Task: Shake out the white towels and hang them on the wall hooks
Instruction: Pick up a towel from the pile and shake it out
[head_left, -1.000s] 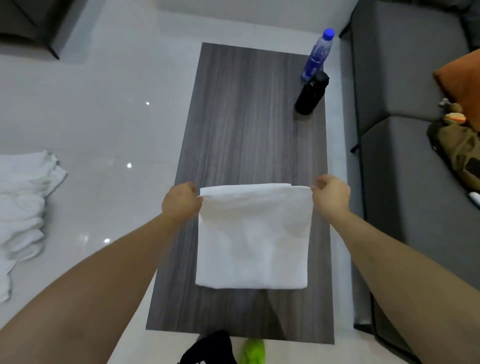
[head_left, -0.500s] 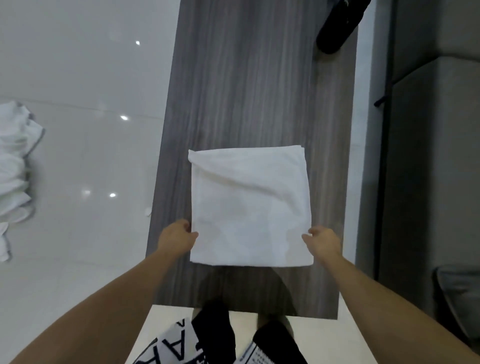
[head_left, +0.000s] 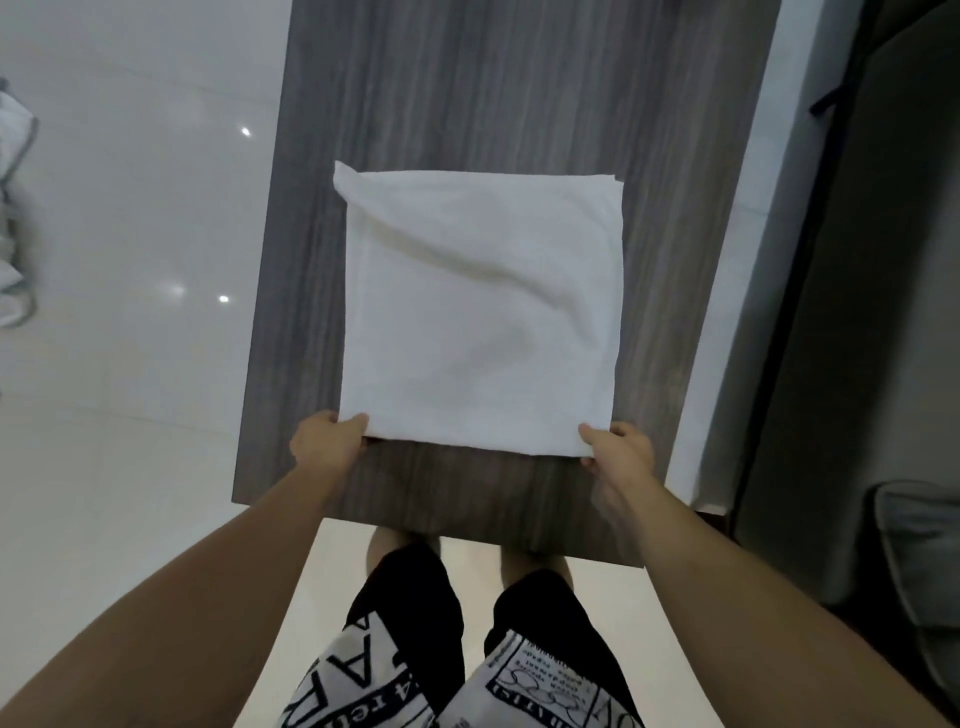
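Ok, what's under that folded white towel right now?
The folded white towel lies flat on the grey wood-grain table; bare tabletop shows all round it. The left hand and right hand pinch its near corners. Anything between towel and table is covered.

Pile of white towels (head_left: 13, 218) cut off at left edge, grey sofa (head_left: 883, 312) at right edge.
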